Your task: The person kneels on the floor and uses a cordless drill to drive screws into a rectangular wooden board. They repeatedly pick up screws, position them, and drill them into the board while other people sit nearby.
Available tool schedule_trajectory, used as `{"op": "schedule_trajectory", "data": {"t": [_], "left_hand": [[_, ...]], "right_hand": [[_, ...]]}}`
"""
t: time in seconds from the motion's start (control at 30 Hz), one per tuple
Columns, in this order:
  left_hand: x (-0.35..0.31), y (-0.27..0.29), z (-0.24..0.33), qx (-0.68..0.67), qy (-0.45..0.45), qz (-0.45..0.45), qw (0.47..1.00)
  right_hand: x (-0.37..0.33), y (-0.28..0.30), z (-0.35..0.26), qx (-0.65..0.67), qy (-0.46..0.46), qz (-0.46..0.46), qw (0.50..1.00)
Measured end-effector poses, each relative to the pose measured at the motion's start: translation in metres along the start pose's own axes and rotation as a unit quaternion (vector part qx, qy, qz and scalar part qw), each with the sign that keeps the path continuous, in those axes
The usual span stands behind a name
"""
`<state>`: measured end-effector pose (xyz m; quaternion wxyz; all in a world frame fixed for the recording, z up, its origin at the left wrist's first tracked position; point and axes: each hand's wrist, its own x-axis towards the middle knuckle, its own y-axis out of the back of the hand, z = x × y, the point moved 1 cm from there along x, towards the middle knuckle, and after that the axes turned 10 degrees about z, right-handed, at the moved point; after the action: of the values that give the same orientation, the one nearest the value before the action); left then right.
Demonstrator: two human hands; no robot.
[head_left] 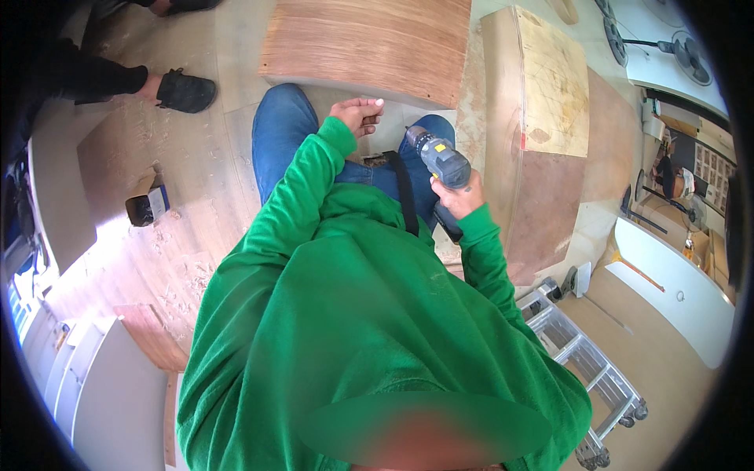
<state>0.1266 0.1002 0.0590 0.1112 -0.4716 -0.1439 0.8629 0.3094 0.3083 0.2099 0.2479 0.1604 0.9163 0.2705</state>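
A pale wooden floor (196,157), dusted with shavings and sawdust, is carrying several sheets of plywood: a wide reddish-brown plywood panel (369,43) with a smooth streaked grain is lying flat just ahead of the person's knees, and a taller stack of plywood boards (550,118), pale yellow on top and dark brown beneath, is lying to the right, within easy reach. The person, in a green hooded sweatshirt and blue jeans, is bending over the work, and the sweatshirt is filling most of the head view. A folded silver aluminium stepladder (589,369) is lying on the floor at the lower right, out of the way. Another person's leg in dark clothing and a black shoe (184,92) is resting on the floor at the upper left. The right hand (459,196) is wrapped tightly around the grip of a grey and black cordless drill with a yellow spot (440,157), its metal chuck pointing up and left toward the left hand (357,116), which is hanging loosely curled above the knee, fingers bent inward; whether it is pinching something small cannot be told. A small black box with a cardboard flap (148,206) is sitting apart on the floor at the left.
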Motion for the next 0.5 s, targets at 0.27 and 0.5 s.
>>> {"op": "schedule_trajectory", "data": {"t": [0.27, 0.5], "left_hand": [[-0.004, 0.016, 0.002, -0.101, 0.0, -0.046, 0.994], [-0.017, 0.029, 0.012, -0.144, -0.014, -0.061, 0.988]], "right_hand": [[0.01, -0.017, -0.025, 0.049, 0.05, -0.024, 0.997], [0.018, -0.03, -0.034, 0.057, 0.056, -0.052, 0.995]]}}
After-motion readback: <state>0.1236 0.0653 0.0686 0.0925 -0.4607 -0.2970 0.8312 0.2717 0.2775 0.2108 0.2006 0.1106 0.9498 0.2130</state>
